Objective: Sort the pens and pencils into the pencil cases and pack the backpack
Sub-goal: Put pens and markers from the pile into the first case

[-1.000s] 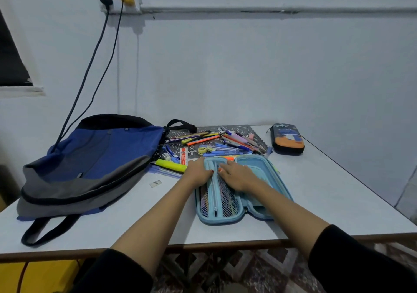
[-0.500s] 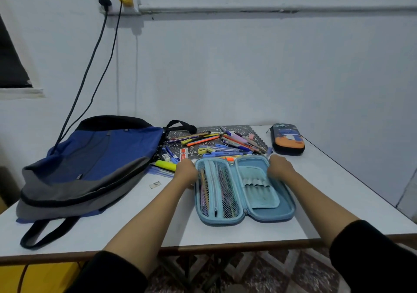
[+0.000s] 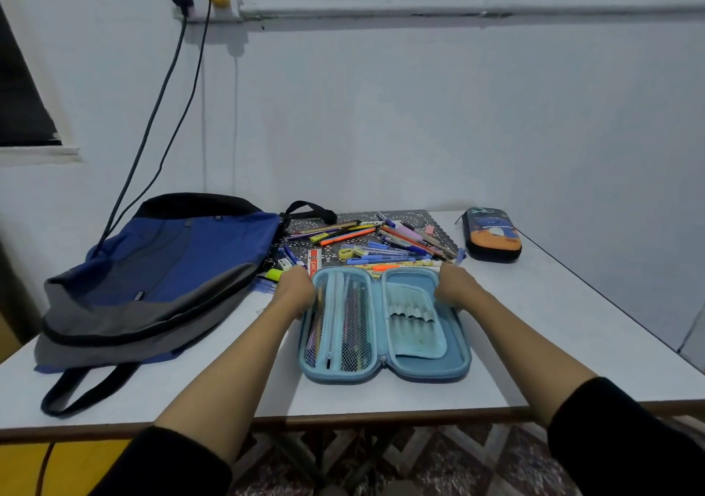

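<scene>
Hands at either side of a light blue pencil case (image 3: 431, 367), which lies spread open and flat on the table (image 3: 572, 343), close to the middle of its near edge. The left hand (image 3: 295, 289) grips the outer rim of the case's left half near its far end, fingers curled at the rim beside a mesh pocket (image 3: 343, 323) with pens showing through it. The right hand (image 3: 454, 285) grips the outer rim of the right half at about the same height, fingers curled over the edge, next to a flap of elastic loops (image 3: 414, 323). Both forearms stretch straight forward from black sleeves, roughly parallel, knuckles facing up. Just beyond the case, toward the far edge of the table, loose pens and pencils (image 3: 381, 243) lie scattered over a dark patterned mat (image 3: 416, 217). A blue and grey backpack (image 3: 171, 266) lies flat on the left part of the table, touching the mat. A dark pencil case (image 3: 492, 236) with an orange picture sits closed near the far right corner, apart from the pile.
</scene>
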